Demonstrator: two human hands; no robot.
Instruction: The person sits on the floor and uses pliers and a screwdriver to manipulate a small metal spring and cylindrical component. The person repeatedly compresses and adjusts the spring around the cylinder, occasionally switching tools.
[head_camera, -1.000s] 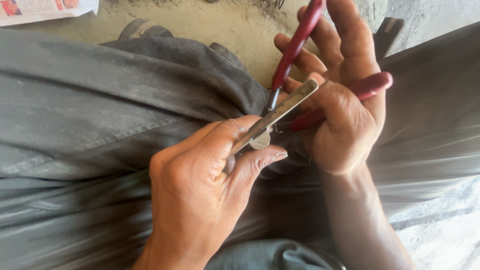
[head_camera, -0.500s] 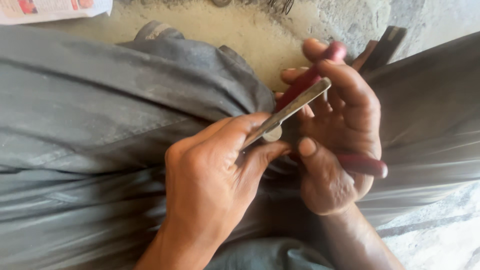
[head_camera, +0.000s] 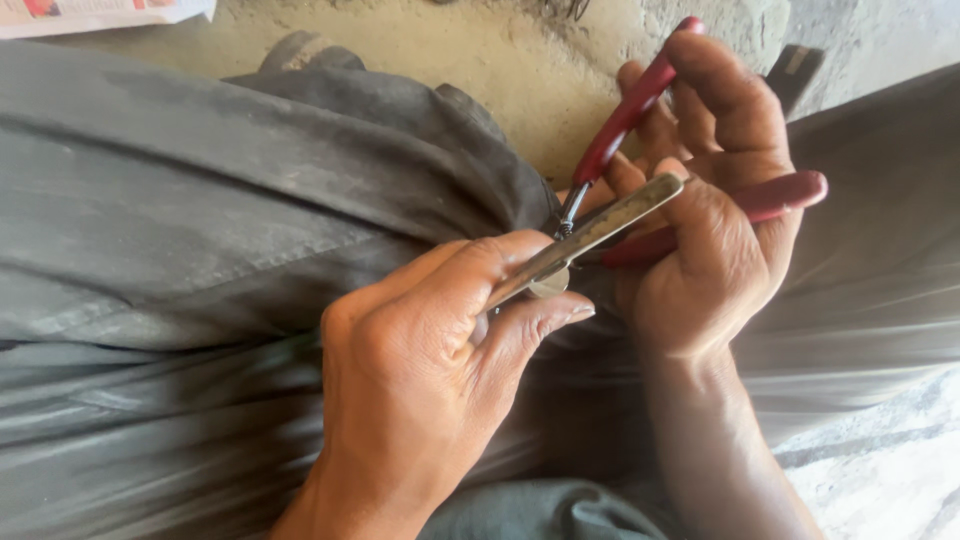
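Two hands busy over grey-clothed lap (head_camera: 200, 200). Left hand (head_camera: 420, 370) pinches flat metal strip (head_camera: 600, 225) tight, thumb and fingers closed, keeping it steady. Right hand (head_camera: 710, 220) wraps red-handled pliers (head_camera: 640, 110), handles spread apart, nose right beside strip. Small round piece (head_camera: 550, 283) under strip.

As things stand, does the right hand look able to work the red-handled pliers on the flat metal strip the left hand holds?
Probably yes: the right hand grips the red-handled pliers, whose nose meets the flat metal strip pinched by the left hand; nothing lies between.
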